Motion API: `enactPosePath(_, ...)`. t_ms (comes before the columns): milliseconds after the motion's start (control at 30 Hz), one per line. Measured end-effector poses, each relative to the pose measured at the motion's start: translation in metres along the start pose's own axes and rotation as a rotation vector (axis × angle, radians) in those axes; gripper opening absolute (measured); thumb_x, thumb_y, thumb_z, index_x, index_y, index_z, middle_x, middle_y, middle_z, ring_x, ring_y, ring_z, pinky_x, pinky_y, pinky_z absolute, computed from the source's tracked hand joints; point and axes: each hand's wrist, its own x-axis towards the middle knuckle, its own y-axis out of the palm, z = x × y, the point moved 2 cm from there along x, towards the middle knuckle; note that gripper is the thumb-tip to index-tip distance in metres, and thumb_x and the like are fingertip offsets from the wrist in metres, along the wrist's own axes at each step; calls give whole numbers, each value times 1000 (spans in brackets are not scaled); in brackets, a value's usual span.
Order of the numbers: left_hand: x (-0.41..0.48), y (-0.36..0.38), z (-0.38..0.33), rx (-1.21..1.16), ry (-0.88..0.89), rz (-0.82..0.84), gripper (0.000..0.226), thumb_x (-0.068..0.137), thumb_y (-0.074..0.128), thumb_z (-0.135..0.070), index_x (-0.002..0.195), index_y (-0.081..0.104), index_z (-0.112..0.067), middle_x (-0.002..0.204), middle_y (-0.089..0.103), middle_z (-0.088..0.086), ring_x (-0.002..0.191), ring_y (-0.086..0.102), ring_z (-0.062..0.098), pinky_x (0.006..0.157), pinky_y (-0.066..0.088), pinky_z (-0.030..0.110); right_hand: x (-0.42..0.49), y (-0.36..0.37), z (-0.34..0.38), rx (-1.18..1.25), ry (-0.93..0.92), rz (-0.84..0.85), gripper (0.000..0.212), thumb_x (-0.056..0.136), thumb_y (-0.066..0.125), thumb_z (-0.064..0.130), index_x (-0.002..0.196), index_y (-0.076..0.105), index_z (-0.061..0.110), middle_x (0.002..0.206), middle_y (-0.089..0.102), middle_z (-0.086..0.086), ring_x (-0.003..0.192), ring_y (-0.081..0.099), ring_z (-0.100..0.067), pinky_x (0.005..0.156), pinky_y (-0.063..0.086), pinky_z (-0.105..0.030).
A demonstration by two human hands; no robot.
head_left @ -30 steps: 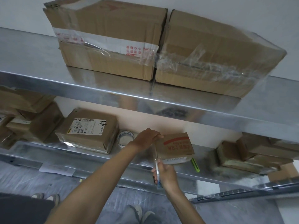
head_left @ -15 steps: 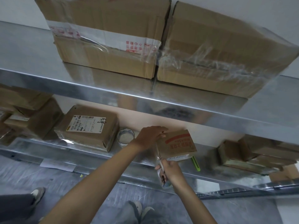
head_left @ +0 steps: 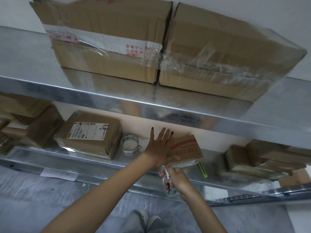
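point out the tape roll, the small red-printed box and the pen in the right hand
tape roll (head_left: 122, 144), head view, left wall of the ring
small red-printed box (head_left: 185, 148), head view, top face
white pen (head_left: 166, 173), head view, middle of barrel

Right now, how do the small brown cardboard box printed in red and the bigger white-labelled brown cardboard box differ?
The printed box is smaller than the labelled box. The left hand lies flat on the printed box, the right hand holding a white marker beside it; nothing touches the labelled box. Both share the lower metal shelf.
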Motion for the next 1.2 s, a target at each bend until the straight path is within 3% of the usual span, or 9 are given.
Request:
enactPosePath(100, 2, -5, -16, 62, -23, 37, 89, 92, 15, -68, 152, -6, -5, 161, -13, 11, 149, -7, 29, 117, -5, 58, -3, -3, 4, -32, -2, 1, 40, 102, 35, 21, 80, 61, -1, 55, 50, -14, 40, 43, -13, 35, 34, -12)
enactPosePath(167, -1, -5, -19, -88, -33, 79, 83, 97, 22, -60, 151, -11, -6, 160, -15, 10, 149, -4, 26, 119, -1, 50, -4, -3, 6, -41, -10, 1, 41, 102, 35, 22, 78, 63, 2, 75, 55, -19, 55, 48, -19, 37, 36, -11)
enactPosePath(300, -2, -6, -5, -337, 32, 225, 103, 90, 39, -68, 149, -24, -11, 157, -30, 2, 146, -21, 21, 119, -4, 50, -6, 0, 6, 12, -9, 51, 40, 102, 33, 19, 79, 60, 1, 52, 46, -9, 45, 41, -15, 37, 36, -13)
enactPosePath(400, 0, -10, 0, -342, 37, 309, 118, 82, 51, -72, 147, -28, -14, 156, -31, -1, 145, -22, 20, 119, -1, 51, -6, 2, 4, -25, -35, 63, 37, 102, 33, 19, 80, 60, 7, 73, 54, -15, 57, 48, -14, 46, 42, -12)
enactPosePath(567, 3, -16, 1, -265, 134, 189, 113, 84, 58, -63, 151, -11, -4, 151, 17, 13, 131, 24, 31, 102, 40, 46, -12, -1, -7, -11, -105, 162, 35, 102, 36, 31, 97, 63, 9, 62, 57, -7, 56, 56, -13, 66, 45, -24)
enactPosePath(733, 7, -20, 38, -381, 118, 293, 88, 89, 48, -63, 153, 4, -22, 143, 32, 11, 127, 36, 30, 102, 36, 38, -36, -6, 3, -144, -372, 233, 36, 102, 34, 31, 89, 63, 13, 64, 63, 0, 83, 61, -8, 101, 36, -27)
enactPosePath(900, 8, -10, 48, -499, 107, 319, 72, 91, 40, -63, 151, 11, -35, 141, 36, 3, 127, 39, 28, 106, 35, 45, -40, 11, 16, -220, -505, 88, 38, 102, 36, 26, 81, 62, 8, 56, 62, 0, 72, 62, -9, 85, 41, -18)
enactPosePath(1067, 12, -22, 52, -589, 214, 288, 62, 98, 49, -44, 150, 27, -19, 120, 54, 15, 109, 55, 30, 96, 44, 42, -45, 11, 11, -294, -514, -90, 45, 101, 39, 31, 66, 61, 15, 42, 54, -1, 49, 56, -12, 71, 49, -28)
enactPosePath(1200, 19, -24, 55, -598, 231, 288, 59, 97, 53, -40, 148, 34, -17, 119, 59, 8, 106, 57, 23, 93, 45, 34, -51, 4, 5, -246, -467, -123, 50, 102, 37, 27, 59, 59, 15, 37, 50, -2, 39, 50, -10, 57, 41, -23)
